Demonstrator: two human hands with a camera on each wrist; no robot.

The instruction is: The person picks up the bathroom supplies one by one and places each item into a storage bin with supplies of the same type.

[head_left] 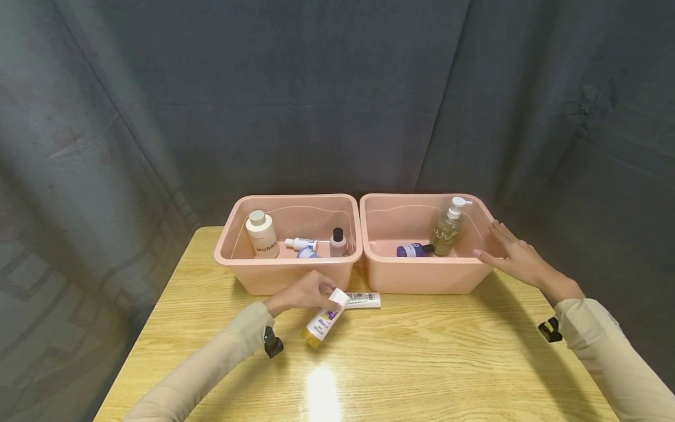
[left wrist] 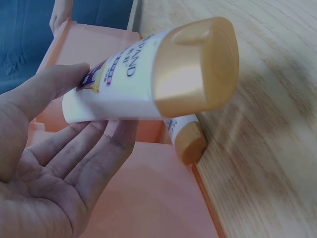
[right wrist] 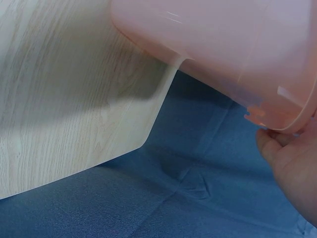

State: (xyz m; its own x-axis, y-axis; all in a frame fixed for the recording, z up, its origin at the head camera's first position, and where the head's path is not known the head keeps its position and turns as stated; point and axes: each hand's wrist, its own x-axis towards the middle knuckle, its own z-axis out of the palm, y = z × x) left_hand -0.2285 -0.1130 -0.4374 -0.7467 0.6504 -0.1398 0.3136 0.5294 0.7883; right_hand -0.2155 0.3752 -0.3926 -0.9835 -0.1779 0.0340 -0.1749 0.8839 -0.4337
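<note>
My left hand pinches a white shampoo bottle between thumb and fingers, close over the table in front of the left bin. In the left wrist view the bottle's gold cap points away from the palm. Behind it, a second white bottle lies on its side against the bins, and its gold cap shows in the left wrist view. My right hand rests on the right rim of the right pink bin, its fingers fairly straight.
The left pink bin holds a white bottle, a small tube, a blue-and-white item and a black-capped bottle. Inside the right bin are a pump bottle and a blue bottle. A dark curtain hangs behind.
</note>
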